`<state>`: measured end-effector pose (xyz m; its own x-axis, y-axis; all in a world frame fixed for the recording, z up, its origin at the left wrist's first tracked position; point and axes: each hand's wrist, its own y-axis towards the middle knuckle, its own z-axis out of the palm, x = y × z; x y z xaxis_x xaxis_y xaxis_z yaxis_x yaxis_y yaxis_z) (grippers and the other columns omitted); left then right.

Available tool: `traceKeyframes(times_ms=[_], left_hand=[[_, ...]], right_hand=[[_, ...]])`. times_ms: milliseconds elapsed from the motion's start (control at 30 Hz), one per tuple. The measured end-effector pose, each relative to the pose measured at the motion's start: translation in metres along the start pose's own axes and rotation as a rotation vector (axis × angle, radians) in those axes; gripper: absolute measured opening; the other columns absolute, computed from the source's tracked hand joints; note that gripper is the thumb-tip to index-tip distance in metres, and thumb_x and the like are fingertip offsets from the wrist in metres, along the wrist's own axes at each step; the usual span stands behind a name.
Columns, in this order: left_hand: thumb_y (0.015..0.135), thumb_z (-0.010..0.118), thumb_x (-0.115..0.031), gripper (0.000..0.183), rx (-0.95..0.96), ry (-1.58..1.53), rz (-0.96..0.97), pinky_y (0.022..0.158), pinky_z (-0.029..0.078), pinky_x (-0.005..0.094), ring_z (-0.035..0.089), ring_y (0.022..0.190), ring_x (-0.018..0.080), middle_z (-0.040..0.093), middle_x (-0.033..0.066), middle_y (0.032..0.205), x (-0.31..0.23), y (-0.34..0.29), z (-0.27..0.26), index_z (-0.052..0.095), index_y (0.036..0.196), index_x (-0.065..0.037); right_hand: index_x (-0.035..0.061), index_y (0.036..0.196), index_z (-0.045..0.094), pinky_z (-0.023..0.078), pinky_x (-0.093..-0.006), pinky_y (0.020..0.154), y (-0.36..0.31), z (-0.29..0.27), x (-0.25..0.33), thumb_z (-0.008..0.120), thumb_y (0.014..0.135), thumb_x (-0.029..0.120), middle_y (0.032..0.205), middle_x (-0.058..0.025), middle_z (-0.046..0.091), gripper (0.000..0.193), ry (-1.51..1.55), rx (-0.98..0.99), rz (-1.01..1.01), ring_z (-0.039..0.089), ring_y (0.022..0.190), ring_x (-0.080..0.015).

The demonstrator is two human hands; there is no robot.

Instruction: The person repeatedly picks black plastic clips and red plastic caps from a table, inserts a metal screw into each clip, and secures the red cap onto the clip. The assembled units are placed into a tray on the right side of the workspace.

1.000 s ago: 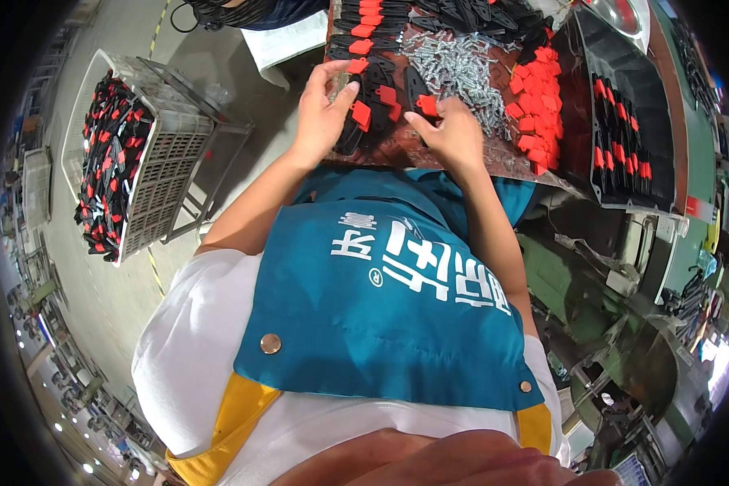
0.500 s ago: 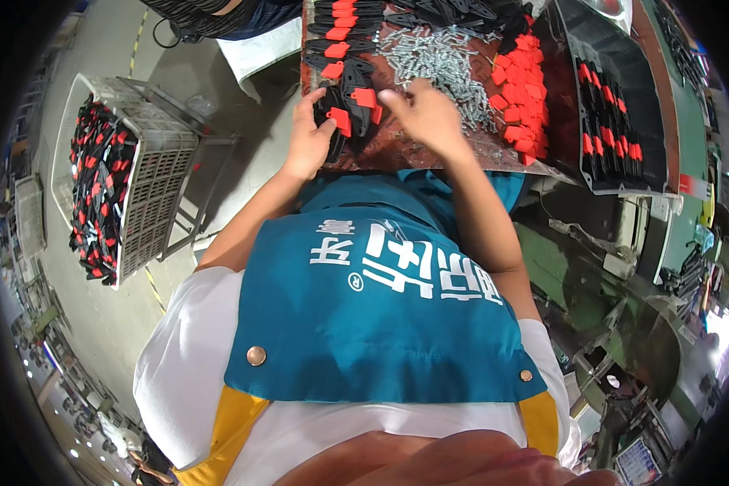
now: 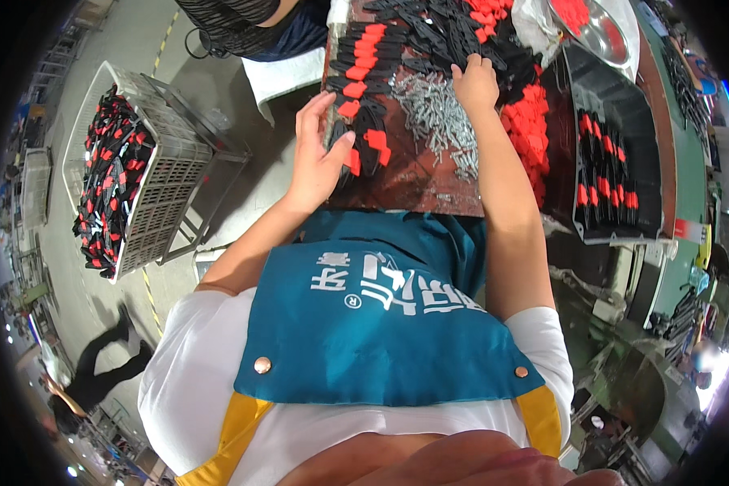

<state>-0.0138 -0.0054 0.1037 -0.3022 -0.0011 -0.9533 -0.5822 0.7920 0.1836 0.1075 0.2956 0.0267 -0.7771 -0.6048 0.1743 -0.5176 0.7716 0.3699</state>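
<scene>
My left hand (image 3: 320, 152) is at the table's near left edge, its fingers stretched out and its thumb apart. The thumb lies against a black plastic part with a red tab (image 3: 354, 162). Similar black parts with red tabs (image 3: 374, 139) lie just to its right, and a row of them (image 3: 363, 63) runs away from me. My right hand (image 3: 476, 87) reaches over the far end of a heap of silver screws (image 3: 437, 113), fingers apart, at the edge of a pile of loose black parts (image 3: 441, 36). Its fingertips hold nothing that I can make out.
A heap of red tabs (image 3: 526, 134) lies right of the screws. Beyond is a black bin (image 3: 644, 162) with finished-looking black-and-red pieces, and a metal bowl (image 3: 611, 36). A crate (image 3: 166, 174) of such pieces stands left. Another person (image 3: 255, 28) is at the far left.
My right hand has moved away from the near parts, across the screws to the black pile. My left hand stays by the near parts. A walking person now shows at lower left.
</scene>
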Motion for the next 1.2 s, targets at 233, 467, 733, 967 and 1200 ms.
traceKeyframes(times_ms=[233, 467, 733, 967, 1200], left_hand=[[0.090, 0.053, 0.000, 0.038, 0.035, -0.191, -0.062, 0.106, 0.035, 0.0350, 0.045, 0.123, 0.0196, 0.044, 0.0101, 0.133, 0.011, -0.007, -0.010, 0.045, 0.128, -0.001], [0.095, 0.052, -0.014, 0.033, 0.250, -0.822, -0.459, 0.098, 0.042, 0.0349, 0.056, 0.108, 0.0200, 0.058, 0.0109, 0.118, -0.015, -0.002, 0.039, 0.046, 0.125, -0.002], [0.093, 0.055, -0.015, 0.023, 0.358, -0.786, -0.847, 0.083, 0.052, 0.0362, 0.064, 0.095, 0.0257, 0.063, 0.0118, 0.106, 0.002, -0.007, 0.061, 0.053, 0.111, -0.001], [0.093, 0.054, -0.011, 0.022, 0.435, -0.778, -0.720, 0.085, 0.052, 0.0329, 0.064, 0.095, 0.0228, 0.062, 0.0122, 0.105, -0.006, -0.009, 0.056, 0.053, 0.111, 0.000], [0.092, 0.056, -0.014, 0.018, 0.446, -0.726, -0.638, 0.079, 0.050, 0.0281, 0.060, 0.093, 0.0133, 0.064, 0.0067, 0.101, -0.008, -0.013, 0.049, 0.055, 0.108, -0.005]], right_hand=[[0.0015, 0.087, 0.054, 0.052, -0.0477, 0.065, 0.010, -0.003, -0.010, 0.057, 0.085, 0.026, 0.081, -0.0211, 0.065, 0.025, 0.094, -0.035, 0.082, 0.064, 0.070, -0.0404], [0.0092, 0.095, 0.064, 0.048, -0.0377, 0.056, -0.098, -0.099, 0.049, 0.067, 0.076, 0.013, 0.076, -0.0101, 0.057, 0.020, 0.414, -0.249, -0.293, 0.058, 0.063, -0.0284], [0.0103, 0.104, 0.065, 0.047, -0.0390, 0.066, -0.196, -0.097, 0.021, 0.061, 0.078, 0.004, 0.086, -0.0115, 0.058, 0.027, 0.436, -0.146, -0.139, 0.056, 0.074, -0.0311], [0.0053, 0.080, 0.065, 0.045, -0.0419, 0.075, -0.161, -0.081, -0.045, 0.065, 0.076, 0.012, 0.079, -0.0146, 0.062, 0.008, 0.318, 0.079, 0.000, 0.057, 0.079, -0.0356], [0.0057, 0.076, 0.063, 0.048, -0.0431, 0.071, -0.150, -0.080, -0.022, 0.067, 0.072, 0.014, 0.075, -0.0144, 0.061, 0.010, 0.469, 0.306, -0.098, 0.060, 0.080, -0.0335]])
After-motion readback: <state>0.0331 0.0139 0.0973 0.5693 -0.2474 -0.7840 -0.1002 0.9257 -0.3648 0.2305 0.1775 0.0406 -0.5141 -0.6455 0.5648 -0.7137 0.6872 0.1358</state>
